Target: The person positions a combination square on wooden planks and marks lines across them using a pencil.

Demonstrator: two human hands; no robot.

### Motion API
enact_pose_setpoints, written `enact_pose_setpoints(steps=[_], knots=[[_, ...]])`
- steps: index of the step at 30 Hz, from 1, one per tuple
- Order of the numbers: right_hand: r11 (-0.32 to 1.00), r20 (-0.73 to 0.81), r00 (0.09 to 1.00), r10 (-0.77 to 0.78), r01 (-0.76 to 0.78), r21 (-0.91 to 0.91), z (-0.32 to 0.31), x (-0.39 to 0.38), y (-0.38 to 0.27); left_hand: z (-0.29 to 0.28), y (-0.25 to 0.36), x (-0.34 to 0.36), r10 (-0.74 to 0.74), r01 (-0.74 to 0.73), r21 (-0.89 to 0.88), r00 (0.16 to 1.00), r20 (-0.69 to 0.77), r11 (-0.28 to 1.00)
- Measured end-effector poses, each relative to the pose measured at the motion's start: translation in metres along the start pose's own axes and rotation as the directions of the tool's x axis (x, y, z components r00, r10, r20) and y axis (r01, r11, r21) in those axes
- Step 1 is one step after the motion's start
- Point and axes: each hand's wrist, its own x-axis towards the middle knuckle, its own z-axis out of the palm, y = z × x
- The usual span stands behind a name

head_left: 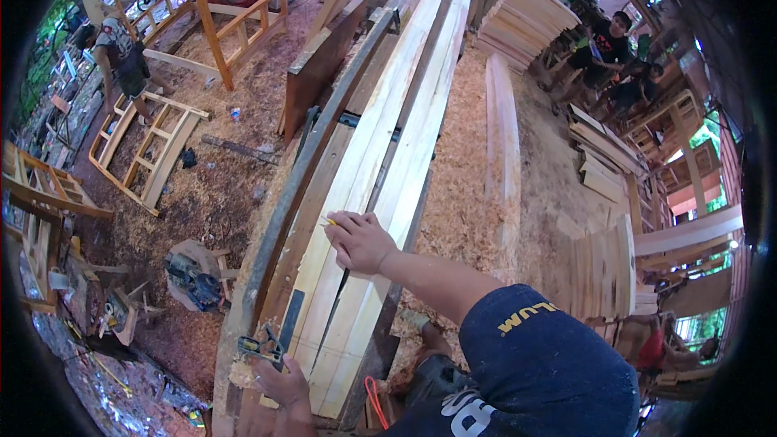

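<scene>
My right hand (360, 243) rests on long pale boards (441, 48) lying side by side on a wooden bench, its fingers curled round a thin yellow pencil (330, 222). Lower down, my left hand (279, 380) is curled at the near left of the boards, just below a dark metal tool (261, 348) with a short straight dark strip (293, 316) beside it; what its fingers grip is unclear. A long grey rail (299, 186) runs along the bench's left side.
Unfinished wooden frames (146, 154) and a power tool (198, 275) stand left on shavings. Board stacks (526, 20) lie right and behind. One person (121, 57) stands at upper left; others (611, 48) are at upper right, another (655, 348) at lower right.
</scene>
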Motion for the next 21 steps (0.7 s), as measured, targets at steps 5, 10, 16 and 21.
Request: enact_pose_setpoints(steps=[5, 10, 16, 21], knots=[[0.999, 0.033, 0.999, 0.03, -0.03, 0.013, -0.004, -0.003, 0.003, -0.011, 0.011, 0.005, -0.052, 0.055, -0.021, 0.989, 0.136, 0.998], [0.999, 0.057, 0.998, 0.027, -0.028, 0.026, -0.005, 0.0, -0.001, 0.013, -0.006, -0.002, 0.045, -0.04, 0.055, 0.996, -0.081, 0.998], [0.999, 0.068, 0.997, 0.033, -0.035, 0.031, -0.003, -0.002, 0.002, -0.001, -0.002, 0.001, -0.146, 0.131, 0.07, 0.953, 0.265, 0.989], [0.999, 0.099, 0.994, 0.04, -0.043, 0.03, -0.006, -0.001, 0.002, 0.027, -0.026, -0.009, -0.035, 0.027, 0.089, 0.995, 0.089, 0.996]])
